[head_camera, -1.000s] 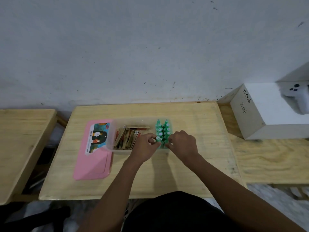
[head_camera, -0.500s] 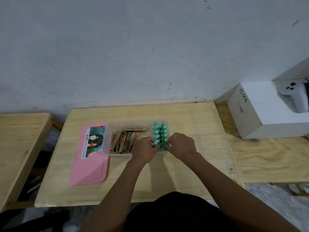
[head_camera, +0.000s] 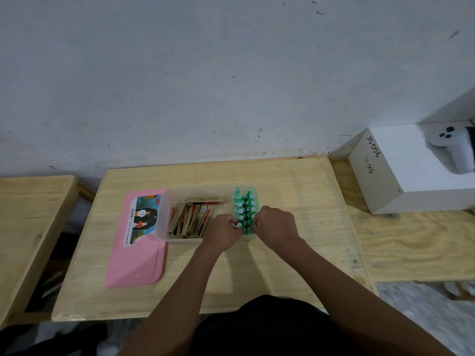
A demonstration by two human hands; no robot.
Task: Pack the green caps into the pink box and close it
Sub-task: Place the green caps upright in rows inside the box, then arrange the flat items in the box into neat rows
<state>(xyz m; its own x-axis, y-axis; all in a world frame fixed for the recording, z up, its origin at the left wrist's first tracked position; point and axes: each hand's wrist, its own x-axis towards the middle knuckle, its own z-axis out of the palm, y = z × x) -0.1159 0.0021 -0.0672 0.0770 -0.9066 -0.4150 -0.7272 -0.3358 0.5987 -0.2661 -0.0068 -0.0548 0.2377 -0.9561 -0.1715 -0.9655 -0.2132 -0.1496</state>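
A clear plastic box (head_camera: pixel 164 222) sits in the middle of the wooden table (head_camera: pixel 282 265). Its pink lid (head_camera: pixel 136 258), with a picture label, lies flat on the table to its left, partly under the box. Several green caps (head_camera: pixel 245 204) stand in two rows at the right end of the box. My left hand (head_camera: pixel 222 233) and my right hand (head_camera: pixel 276 228) pinch the nearest caps from either side, fingers closed on them. The caps under my fingers are hidden.
Several gold and red sticks (head_camera: pixel 191 218) lie in the left part of the box. A white carton marked JS006 (head_camera: pixel 401 176) with a white controller (head_camera: pixel 452 150) on it stands at the right. Another wooden table (head_camera: pixel 25 214) is at the left. A wall is behind.
The camera has shifted a little. Both hands stay at the near end of the green caps with barely any movement.
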